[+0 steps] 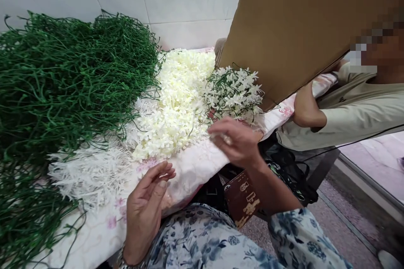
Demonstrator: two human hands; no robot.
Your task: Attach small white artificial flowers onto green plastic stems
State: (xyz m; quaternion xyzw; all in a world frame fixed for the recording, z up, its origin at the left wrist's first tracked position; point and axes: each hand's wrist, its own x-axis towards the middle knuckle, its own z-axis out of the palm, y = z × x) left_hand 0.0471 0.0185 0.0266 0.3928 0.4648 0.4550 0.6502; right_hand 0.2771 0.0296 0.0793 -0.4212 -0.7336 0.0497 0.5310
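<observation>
White is glimpsed at the bent fingers of the right hand (235, 141); whether anything is pinched there cannot be told; the left hand (145, 204) is held with fingers loosely curved and thumb apart, nothing being seen between them; blossoms (176, 109) are heaped at ten o'clock from the right hand, and a bunch of stemmed flowers (235, 90) is laid at its twelve; white sprigs (91, 172) are spread at the left hand's ten, green stems (75, 80) being piled at its eleven; all are borne by a flowered cloth (195, 162); farther out, cardboard (299, 29) is stood at one o'clock from the right hand, and a co-worker's sleeve (362, 113) is seen near three; judged from this, stems and blossoms are being joined piece by piece; a light fingertip pinch is called for next, since thin stems may be snagged easily.
</observation>
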